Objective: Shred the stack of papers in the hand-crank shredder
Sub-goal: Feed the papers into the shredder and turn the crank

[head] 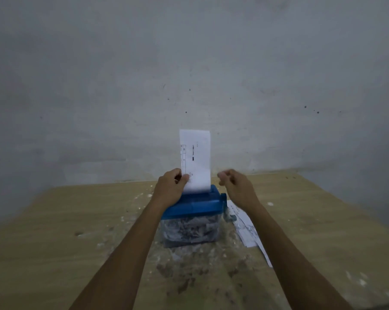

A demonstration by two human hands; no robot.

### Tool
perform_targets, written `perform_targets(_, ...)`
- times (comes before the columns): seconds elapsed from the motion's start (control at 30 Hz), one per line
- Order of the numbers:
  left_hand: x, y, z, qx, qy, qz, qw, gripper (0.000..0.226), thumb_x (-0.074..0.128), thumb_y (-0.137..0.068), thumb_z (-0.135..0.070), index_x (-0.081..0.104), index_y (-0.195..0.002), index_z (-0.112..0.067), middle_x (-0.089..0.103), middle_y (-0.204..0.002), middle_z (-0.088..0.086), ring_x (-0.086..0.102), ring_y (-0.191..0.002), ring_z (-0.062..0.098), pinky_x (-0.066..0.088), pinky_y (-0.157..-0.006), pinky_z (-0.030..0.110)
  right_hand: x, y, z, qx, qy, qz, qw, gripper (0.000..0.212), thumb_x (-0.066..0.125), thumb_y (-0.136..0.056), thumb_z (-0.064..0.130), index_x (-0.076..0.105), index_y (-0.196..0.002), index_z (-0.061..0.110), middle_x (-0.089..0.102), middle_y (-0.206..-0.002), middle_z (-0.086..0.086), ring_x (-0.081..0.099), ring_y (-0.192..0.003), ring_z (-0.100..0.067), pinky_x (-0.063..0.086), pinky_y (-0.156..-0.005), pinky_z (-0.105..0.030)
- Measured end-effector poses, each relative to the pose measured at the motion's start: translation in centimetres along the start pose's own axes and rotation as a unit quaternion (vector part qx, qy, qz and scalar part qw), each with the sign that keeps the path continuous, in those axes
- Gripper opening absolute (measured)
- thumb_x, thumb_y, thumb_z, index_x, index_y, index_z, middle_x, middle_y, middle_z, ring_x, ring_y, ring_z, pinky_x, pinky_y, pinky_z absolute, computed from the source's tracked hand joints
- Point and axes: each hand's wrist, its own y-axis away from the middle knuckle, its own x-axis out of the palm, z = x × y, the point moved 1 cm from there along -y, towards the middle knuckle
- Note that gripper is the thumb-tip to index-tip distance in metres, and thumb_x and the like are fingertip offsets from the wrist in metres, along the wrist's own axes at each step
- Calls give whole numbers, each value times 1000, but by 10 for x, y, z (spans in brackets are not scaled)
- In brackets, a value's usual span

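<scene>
1. Head view: the shredder (192, 217) sits mid-table (54, 220), blue lid on top, and its clear bin looks packed with shreds.
2. One sheet (195, 161) stands upright in the lid slot with its long axis vertical and its bottom edge already in the slot.
3. My left hand (170, 187) pinches the sheet's lower left edge between thumb and fingers, just above the lid. It's steadying the sheet.
4. My right hand (236, 184) is off the paper, just right of it, fingers loosely curled and holding nothing. It's motion-blurred, so I can't call the finger pose any finer.
5. The crank (228, 209) sticks out of the shredder's right side, below and slightly nearer than my right hand. That hand is clearly the closer one, so I read the next move as a short drop down and in to grab the handle.
6. The remaining stack of papers (248, 229) lies flat on the table right of the shredder, behind the crank, running toward me under my right forearm.
7. Shred scraps litter the table in front of the bin.
8. Risk: the full bin may jam the feed.
</scene>
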Motion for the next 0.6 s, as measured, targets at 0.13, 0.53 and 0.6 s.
perform_targets(0.13,8,8,1,17,-82,-28,996,34,42,-106,-38,38,-77,-20,47,-68,-1,46,-61,13,29,-52,31,11,46,-47,12,81,12,997,36,31,-104,39,62,-93,25,64,-85,8,61,-79,-13,51,-72,-34)
perform_targets(0.53,18,14,-1,24,-221,-55,974,27,24,-109,-39,38,-103,-17,48,-75,-1,40,-56,11,24,-48,30,18,62,-47,7,248,1,969,56,17,-101,47,59,-78,17,54,-61,4,50,-53,-6,37,-48,-22)
perform_targets(0.6,18,13,0,33,-216,-50,974,25,25,-109,-38,37,-102,-17,47,-75,-2,40,-56,10,23,-48,28,11,55,-40,29,282,24,959,51,21,-102,46,53,-75,16,48,-59,5,47,-54,-11,32,-49,-23)
